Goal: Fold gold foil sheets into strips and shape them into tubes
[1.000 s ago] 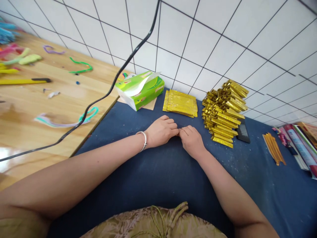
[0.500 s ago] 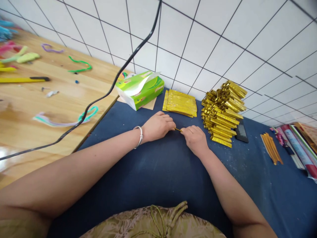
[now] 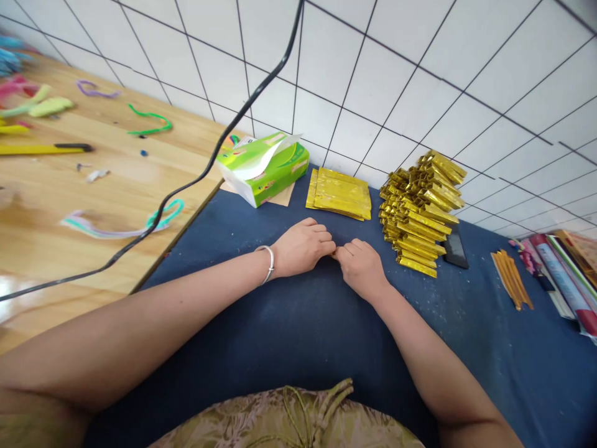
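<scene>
I see both hands low on the blue cloth (image 3: 298,336), knuckles up, fingertips meeting at the middle. My left hand (image 3: 302,247) has its fingers curled under and bunched toward the thumb; the right hand (image 3: 360,266) mirrors it, fingers folded down and pressed toward the left one. The two sets of fingertips touch or nearly touch — whatever sits between them is hidden under the knuckles, so I cannot tell from this view what they pinch, or whether they pinch anything. Both hands rest on the cloth rather than hover over it. A silver bangle (image 3: 269,264) circles the left wrist.

Just beyond the hands lies a flat stack of gold foil sheets (image 3: 340,194), squared up and lying near the tiled wall (image 3: 396,68). To its right, near the right hand, stands a tall pile of folded gold foil pieces (image 3: 422,208), layered in rows and leaning slightly. A dark phone (image 3: 454,249) lies against the far side of that pile, partly tucked under it. Further right lies a small bundle of thin orange-gold strips (image 3: 512,279), well apart from the hands, and beyond those some colourful packets (image 3: 564,274) at the edge of the frame.

To the left of the foil sheets sits a green tissue box (image 3: 263,168), a tissue poking out. The wooden table (image 3: 69,193) beside the cloth carries scattered pipe cleaners (image 3: 149,121) and a yellow utility knife (image 3: 44,149) — a black cable (image 3: 196,180) hangs across it.
</scene>
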Motion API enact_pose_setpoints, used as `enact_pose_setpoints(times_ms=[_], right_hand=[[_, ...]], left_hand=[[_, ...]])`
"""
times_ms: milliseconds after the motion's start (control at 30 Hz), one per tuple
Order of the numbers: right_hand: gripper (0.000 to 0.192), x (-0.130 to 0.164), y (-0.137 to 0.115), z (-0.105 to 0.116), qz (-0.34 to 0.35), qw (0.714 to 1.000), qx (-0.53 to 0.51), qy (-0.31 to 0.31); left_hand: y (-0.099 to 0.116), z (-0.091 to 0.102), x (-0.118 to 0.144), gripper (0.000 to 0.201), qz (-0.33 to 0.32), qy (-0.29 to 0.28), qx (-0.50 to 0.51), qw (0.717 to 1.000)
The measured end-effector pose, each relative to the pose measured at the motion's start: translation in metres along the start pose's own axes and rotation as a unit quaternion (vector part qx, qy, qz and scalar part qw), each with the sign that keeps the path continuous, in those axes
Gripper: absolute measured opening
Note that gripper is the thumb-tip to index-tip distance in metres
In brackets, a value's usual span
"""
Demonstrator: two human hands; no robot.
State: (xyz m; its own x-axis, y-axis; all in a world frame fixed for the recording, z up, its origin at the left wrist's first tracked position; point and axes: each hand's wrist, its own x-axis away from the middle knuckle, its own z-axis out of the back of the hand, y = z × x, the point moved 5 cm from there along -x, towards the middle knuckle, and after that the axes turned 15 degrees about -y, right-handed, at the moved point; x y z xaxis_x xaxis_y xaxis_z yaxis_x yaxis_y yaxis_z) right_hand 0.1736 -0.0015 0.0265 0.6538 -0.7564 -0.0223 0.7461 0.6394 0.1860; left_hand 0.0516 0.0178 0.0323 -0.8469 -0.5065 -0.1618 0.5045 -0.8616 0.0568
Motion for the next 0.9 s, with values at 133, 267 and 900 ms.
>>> enact_pose_setpoints(times_ms=[133,267,900], right_hand=[[0.028,0.002,0.002,0.001,0.001,1.000,0.000,0.004],[0.022,0.002,0.009,-0.003,-0.014,1.000,-0.019,-0.012],[0.023,0.007,0.026,-0.006,-0.054,0.997,-0.046,-0.003]], left_hand=[[0.000,0.001,0.001,0.013,0.003,-0.001,0.005,1.000],[-0.009,-0.003,0.001,0.015,0.024,-0.007,0.024,0.999],[-0.042,-0.004,0.010,0.018,0.084,0.056,0.152,0.983]])
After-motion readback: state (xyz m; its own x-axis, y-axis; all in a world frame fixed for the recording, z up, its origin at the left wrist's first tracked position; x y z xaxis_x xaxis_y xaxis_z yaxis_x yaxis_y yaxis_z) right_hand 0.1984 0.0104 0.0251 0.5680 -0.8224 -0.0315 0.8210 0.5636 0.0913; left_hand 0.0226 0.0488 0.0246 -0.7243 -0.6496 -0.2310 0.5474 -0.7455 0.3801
